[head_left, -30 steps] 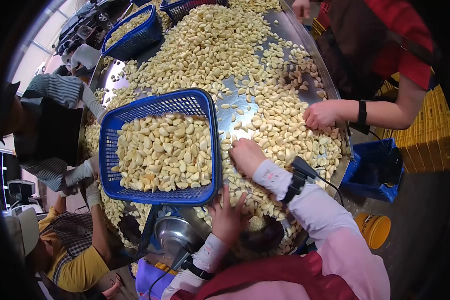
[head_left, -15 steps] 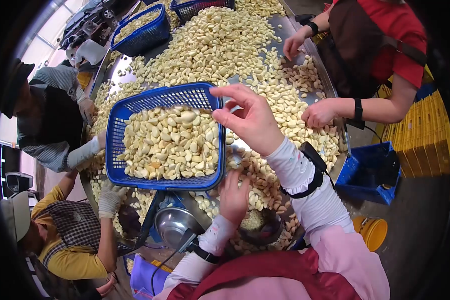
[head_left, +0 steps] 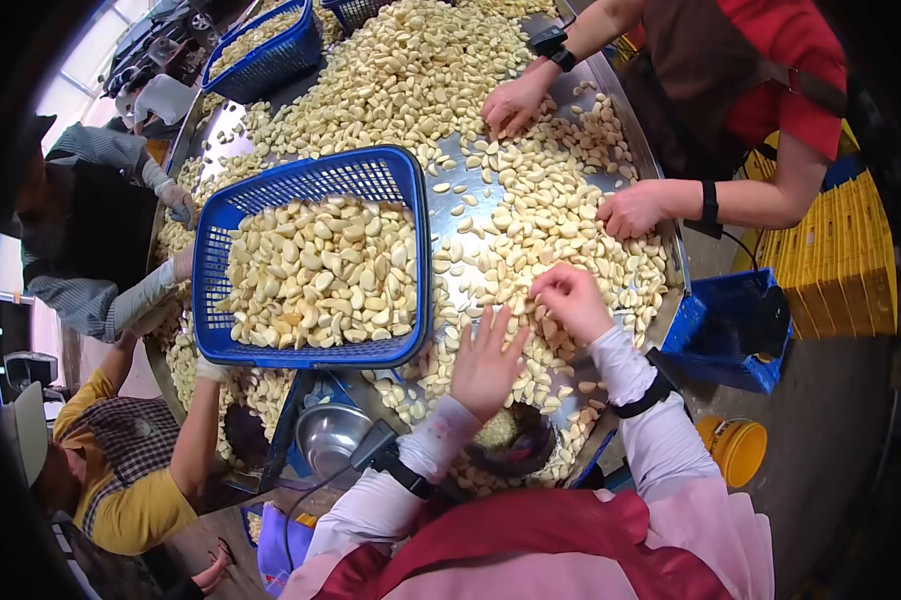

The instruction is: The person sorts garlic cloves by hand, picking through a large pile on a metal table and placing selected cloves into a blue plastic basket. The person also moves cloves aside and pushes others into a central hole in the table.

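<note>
Peeled garlic cloves lie loose across the metal table. My left hand is open, palm down with its fingers spread over the cloves near the table's front edge. Just to its right, my right hand hovers low over the cloves, thumb and fingers curled together in a pinch. Whether a clove is between those fingertips I cannot make out. A blue plastic basket filled with cloves stands left of my hands, touched by neither. In front of me a round opening with small pale bits shows below my left wrist.
A steel bowl sits left of my left forearm. More blue baskets stand at the far end. Co-workers line both sides; a person in red has both hands on the cloves. A blue bin and yellow crates stand right.
My right hand has left the blue basket's rim and come down to the cloves. My left hand has spread its fingers and moved slightly right. The person in red reaches farther across the pile.
</note>
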Action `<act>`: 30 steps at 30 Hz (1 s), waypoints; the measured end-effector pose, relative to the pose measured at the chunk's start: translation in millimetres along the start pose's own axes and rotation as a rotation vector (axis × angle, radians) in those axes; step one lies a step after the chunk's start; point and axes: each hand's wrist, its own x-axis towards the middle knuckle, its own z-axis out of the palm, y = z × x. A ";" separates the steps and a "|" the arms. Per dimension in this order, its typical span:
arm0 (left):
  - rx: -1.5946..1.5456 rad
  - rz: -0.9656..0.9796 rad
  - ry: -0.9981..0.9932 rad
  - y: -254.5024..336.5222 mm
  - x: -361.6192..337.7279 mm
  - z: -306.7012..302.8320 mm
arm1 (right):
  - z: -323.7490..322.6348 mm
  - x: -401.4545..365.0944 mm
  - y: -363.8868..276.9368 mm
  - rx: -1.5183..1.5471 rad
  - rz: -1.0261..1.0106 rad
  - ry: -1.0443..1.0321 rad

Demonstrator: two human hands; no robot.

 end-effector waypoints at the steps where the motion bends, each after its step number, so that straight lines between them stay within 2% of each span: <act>1: 0.002 -0.011 -0.039 10.2 -6.1 5.2 | 16.1 -5.1 -26.4 -0.258 -0.130 0.022; 5: 0.033 -0.075 -0.184 23.6 -22.3 13.3 | 90.4 42.5 -23.4 -0.605 -0.707 0.049; 6: 0.032 -0.081 -0.173 23.1 -27.0 12.7 | 98.8 51.5 -24.5 -0.597 -0.712 0.053; 8: 0.053 -0.065 -0.170 17.4 -38.9 3.9 | 109.7 62.1 -25.1 -1.089 -0.427 -0.113; 11: 0.082 -0.059 -0.183 11.9 -66.4 -2.6 | 89.1 66.1 -20.2 -0.987 -0.350 -0.171; 12: 0.097 -0.047 -0.237 12.8 -76.9 -5.1 | 88.1 64.8 -16.4 -0.930 -0.419 -0.077; 14: 0.107 -0.040 -0.289 4.6 -86.4 -5.4 | 84.8 65.8 -10.3 -0.952 -0.403 -0.113; 15: 0.019 -0.092 -0.173 -3.8 -85.1 -3.6 | 82.1 66.3 -14.8 -0.974 -0.392 -0.146; 17: -0.152 -0.193 0.057 -23.9 -77.8 -4.6 | 76.5 73.3 -16.1 -0.808 -0.352 -0.132; 18: -0.179 -0.268 0.216 -23.2 -64.2 -35.5 | 75.3 68.9 -22.1 -0.728 -0.396 -0.141; 19: -0.232 -0.421 0.173 -38.6 -64.1 -36.4 | 74.2 61.3 -32.1 -0.648 -0.438 -0.152; 21: -0.201 -0.439 0.218 -64.6 -65.8 -23.7 | 86.7 38.3 -43.6 -0.858 -0.509 -0.301; 22: -0.206 -0.443 0.214 -64.6 -62.1 -19.3 | 97.2 32.5 -38.9 -0.815 -0.288 -0.336; 23: -0.248 -0.413 0.200 -62.7 -56.2 -14.3 | 99.3 33.2 -30.5 -0.817 -0.285 -0.334; 25: -0.294 -0.380 0.194 -50.5 -33.0 -14.2 | 99.6 39.4 -15.0 -1.046 -0.557 -0.291; 27: -0.308 -0.470 0.057 -26.4 -16.0 -18.6 | 94.0 45.7 -10.5 -1.034 -0.564 -0.307; 29: -0.251 -0.498 0.018 -21.2 -7.5 -10.6 | 73.0 50.4 -28.2 -0.667 -0.266 -0.440; 30: -0.219 -0.507 0.030 -20.5 -4.6 -10.0 | 59.1 44.2 -44.4 -0.386 -0.188 -0.346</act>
